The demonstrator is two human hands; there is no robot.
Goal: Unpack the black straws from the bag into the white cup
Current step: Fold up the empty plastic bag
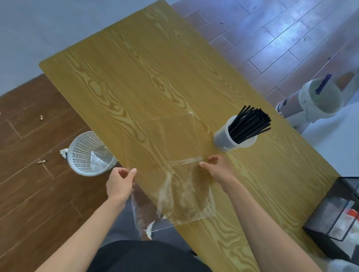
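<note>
A white cup [224,138] stands on the wooden table [149,75], and a bundle of black straws [249,124] sticks out of it, leaning to the right. A clear plastic bag [173,148] with nothing in it is stretched over the table's near edge. My left hand [120,181] pinches the bag's left edge between thumb and fingers at the table's edge. My right hand [217,167] grips the bag's right side, just in front of the cup.
A white perforated basket [84,154] holding clear plastic stands on the floor left of the table. A black mesh box [340,208] with white packets sits at the table's right end. A white bucket [319,99] stands on the floor beyond.
</note>
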